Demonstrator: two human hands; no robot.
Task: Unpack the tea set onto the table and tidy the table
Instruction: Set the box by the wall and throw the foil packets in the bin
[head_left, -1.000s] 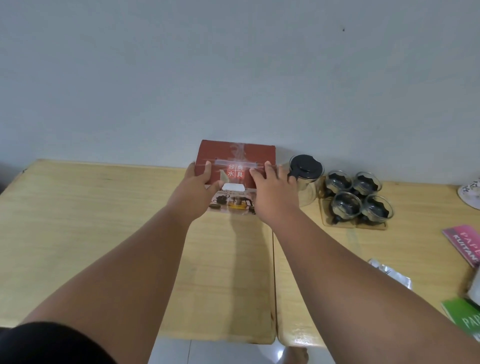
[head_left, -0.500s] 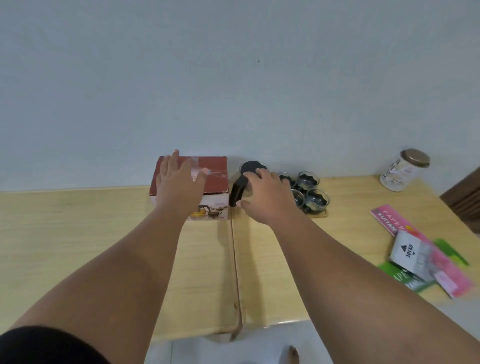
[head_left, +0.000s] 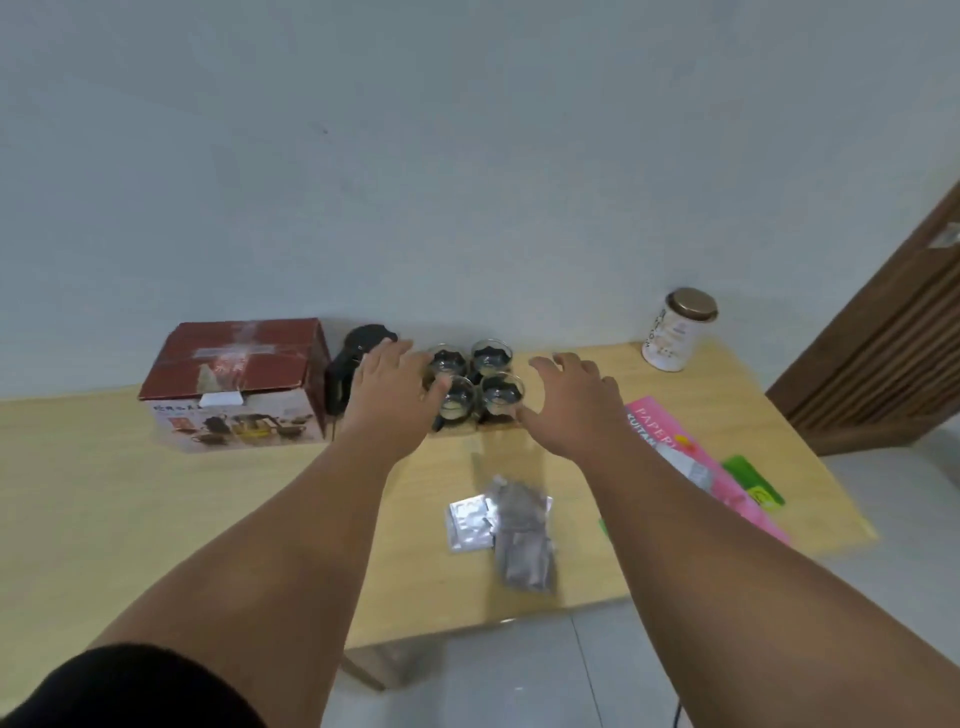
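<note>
I reach both bare arms over the pale wooden tabletop (head_left: 130, 493) toward four small glass cups (head_left: 475, 382), round, clear and dark inside, grouped two by two near the wall. My left hand (head_left: 392, 387) is spread open, fingers splayed, its thumb touching the cup nearest me on the left; my right hand (head_left: 574, 397) is open too, curved just beside the cups' right side, gripping nothing. Left of the cups, partly behind my left hand, stands the teapot (head_left: 353, 364), showing a black lid and handle. Further left of the cups sits the cardboard box (head_left: 239, 384), rectangular, dark red on top with worn clear tape, its pale front printed with a tea set. In front of the cups lie crinkled silvery and grey plastic packets (head_left: 501, 530). Right of the cups lie flat pink and green booklets (head_left: 701, 462), and beyond them a white cylindrical jar (head_left: 675, 332) with a bronze-toned lid stands by the wall.
</note>
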